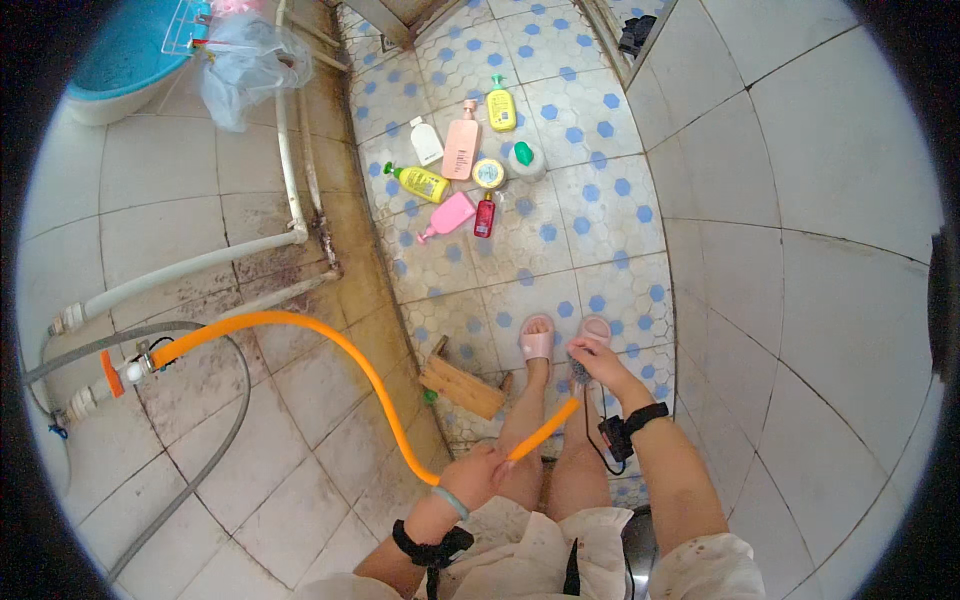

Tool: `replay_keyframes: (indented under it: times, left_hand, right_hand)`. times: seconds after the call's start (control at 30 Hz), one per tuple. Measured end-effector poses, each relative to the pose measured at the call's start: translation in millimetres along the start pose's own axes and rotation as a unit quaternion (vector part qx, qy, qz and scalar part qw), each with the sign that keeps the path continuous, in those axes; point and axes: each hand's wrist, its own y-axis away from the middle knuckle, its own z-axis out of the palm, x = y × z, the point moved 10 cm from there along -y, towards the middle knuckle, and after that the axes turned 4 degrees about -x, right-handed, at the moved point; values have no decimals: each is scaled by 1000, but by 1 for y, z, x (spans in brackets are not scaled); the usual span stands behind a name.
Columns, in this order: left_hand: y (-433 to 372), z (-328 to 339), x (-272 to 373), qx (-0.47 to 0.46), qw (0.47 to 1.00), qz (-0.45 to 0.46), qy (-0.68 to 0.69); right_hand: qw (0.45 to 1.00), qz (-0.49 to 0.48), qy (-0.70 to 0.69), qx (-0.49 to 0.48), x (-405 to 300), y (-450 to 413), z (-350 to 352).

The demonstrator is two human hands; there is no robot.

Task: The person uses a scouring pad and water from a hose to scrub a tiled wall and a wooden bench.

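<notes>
My left hand (474, 474) is wrapped around an orange hose (375, 375), whose free end points up and to the right. Past that end, my right hand (604, 365) grips a dark grey scouring pad (578, 370), partly hidden by the fingers. The pad is just beyond the hose mouth, over my lower leg, and what looks like water runs between them. From the hose's other end, a clamp joins it to a valve with an orange handle (112, 373) at the left wall. A pink slipper (537, 341) is on each foot.
Several bottles lie or stand on the floor ahead, among them a pink pump bottle (460, 150), a yellow bottle (501, 109) and a small red bottle (484, 217). A wooden stool (461, 386) lies by my left leg. Pipes (187, 270) and a blue basin (127, 56) are left.
</notes>
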Motion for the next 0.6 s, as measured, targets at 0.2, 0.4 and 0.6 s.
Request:
replay_keyframes:
  times: [0.2,0.4,0.6]
  left_hand:
    - [20,-12,18,-23,1000,4,-1]
    - [24,-10,18,19,998,50,15]
    - [20,-27,43,7,1000,19,22]
  right_hand:
    - [996,7,29,-81,0,6,42]
    - [985,-4,56,-162,6,12,60]
    - [984,-57,116,-122,1,16,47]
